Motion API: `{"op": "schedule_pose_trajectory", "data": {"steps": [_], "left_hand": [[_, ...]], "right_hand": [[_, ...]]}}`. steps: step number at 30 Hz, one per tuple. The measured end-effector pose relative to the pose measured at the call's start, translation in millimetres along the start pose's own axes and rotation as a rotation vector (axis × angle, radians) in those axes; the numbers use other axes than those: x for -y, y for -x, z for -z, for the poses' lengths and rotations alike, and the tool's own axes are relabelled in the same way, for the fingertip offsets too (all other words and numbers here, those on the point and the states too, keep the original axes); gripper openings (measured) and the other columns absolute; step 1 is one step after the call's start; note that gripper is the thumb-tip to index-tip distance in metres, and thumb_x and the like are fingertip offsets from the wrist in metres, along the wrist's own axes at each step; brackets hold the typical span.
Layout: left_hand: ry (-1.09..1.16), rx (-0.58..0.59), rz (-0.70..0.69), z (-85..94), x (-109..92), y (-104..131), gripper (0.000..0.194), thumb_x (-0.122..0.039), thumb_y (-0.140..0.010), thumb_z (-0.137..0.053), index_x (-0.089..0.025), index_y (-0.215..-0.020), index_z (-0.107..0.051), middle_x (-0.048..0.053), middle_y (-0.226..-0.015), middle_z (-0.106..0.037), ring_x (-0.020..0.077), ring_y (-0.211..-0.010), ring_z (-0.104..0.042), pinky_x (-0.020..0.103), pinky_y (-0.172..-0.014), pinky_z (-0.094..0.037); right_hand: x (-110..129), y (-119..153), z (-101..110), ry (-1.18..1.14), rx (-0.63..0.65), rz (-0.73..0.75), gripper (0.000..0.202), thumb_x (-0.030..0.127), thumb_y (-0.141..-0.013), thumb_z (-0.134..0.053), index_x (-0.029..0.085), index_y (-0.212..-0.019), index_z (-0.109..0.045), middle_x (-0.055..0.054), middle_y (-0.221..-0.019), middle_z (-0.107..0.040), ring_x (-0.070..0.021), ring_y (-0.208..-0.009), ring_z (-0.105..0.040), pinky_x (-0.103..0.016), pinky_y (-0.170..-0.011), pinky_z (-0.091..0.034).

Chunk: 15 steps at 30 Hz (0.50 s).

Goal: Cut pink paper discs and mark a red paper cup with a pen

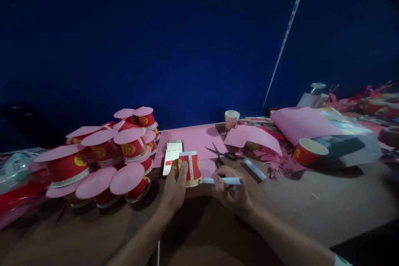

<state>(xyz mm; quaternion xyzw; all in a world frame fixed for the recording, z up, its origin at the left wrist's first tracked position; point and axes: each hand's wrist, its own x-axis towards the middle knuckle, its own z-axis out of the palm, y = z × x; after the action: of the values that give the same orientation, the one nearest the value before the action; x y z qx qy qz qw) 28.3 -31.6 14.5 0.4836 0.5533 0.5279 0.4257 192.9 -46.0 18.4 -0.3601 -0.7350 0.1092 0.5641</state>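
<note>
A red paper cup [190, 164] with a white strip and yellow prints is in my left hand [175, 185], its thumb over the side and fingers wrapped behind. My right hand [230, 189] grips a white pen-shaped tube [232, 181]. The tube's tip points left and is at the cup's lower white edge; whether it touches I cannot tell. Just beyond my right hand lie black scissors [220, 158], blades partly spread, on pink paper [199, 139]. A second, labelled tube [254, 169] rests on the table to the right. Behind the cup is a phone [172, 158] showing a timer.
Several red cups topped with pink paper discs [129, 179] are stacked at left. At right are pink sheets [302, 126], shredded pink paper [276, 160], a red cup on its side [311, 152] and a plastic bag [349, 143]. A pale cup [232, 119] stands before the blue wall [187, 50].
</note>
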Motion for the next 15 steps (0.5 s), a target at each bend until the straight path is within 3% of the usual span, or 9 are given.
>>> {"op": "schedule_pose_trajectory", "data": {"steps": [6, 11, 15], "left_hand": [[0.006, 0.03, -0.003, -0.5, 1.8, 0.2, 0.048, -0.052, -0.08, -0.044, -0.015, -0.111, -0.051, 0.014, -0.113, -0.059, 0.0265, -0.101, -0.056, 0.039, -0.085, -0.042], [0.029, 0.017, -0.003, -0.6, 4.1, -1.3, 0.05, -0.054, -0.079, -0.044, -0.016, -0.112, -0.049, 0.013, -0.109, -0.061, 0.0263, -0.098, -0.058, 0.039, -0.082, -0.043], [-0.026, -0.004, -0.01, -0.6, 2.5, -0.8, 0.047, -0.054, -0.079, -0.044, -0.017, -0.108, -0.051, 0.012, -0.111, -0.06, 0.0254, -0.099, -0.057, 0.038, -0.084, -0.042]], "right_hand": [[7.2, -3.4, 1.0, -0.043, 0.091, 0.089, 0.015, 0.015, -0.083, -0.043, 0.018, -0.072, -0.054, 0.0, -0.059, -0.055, -0.0124, -0.053, -0.052, -0.025, -0.052, -0.041], [5.9, -2.8, 0.5, 0.006, 0.011, 0.054, 0.016, 0.015, -0.083, -0.042, 0.019, -0.07, -0.051, -0.001, -0.059, -0.054, -0.0125, -0.052, -0.051, -0.026, -0.053, -0.042], [7.6, -3.0, 0.6, -0.022, 0.068, 0.074, 0.016, 0.014, -0.083, -0.043, 0.019, -0.072, -0.053, -0.001, -0.059, -0.056, -0.0127, -0.053, -0.052, -0.025, -0.053, -0.042]]}}
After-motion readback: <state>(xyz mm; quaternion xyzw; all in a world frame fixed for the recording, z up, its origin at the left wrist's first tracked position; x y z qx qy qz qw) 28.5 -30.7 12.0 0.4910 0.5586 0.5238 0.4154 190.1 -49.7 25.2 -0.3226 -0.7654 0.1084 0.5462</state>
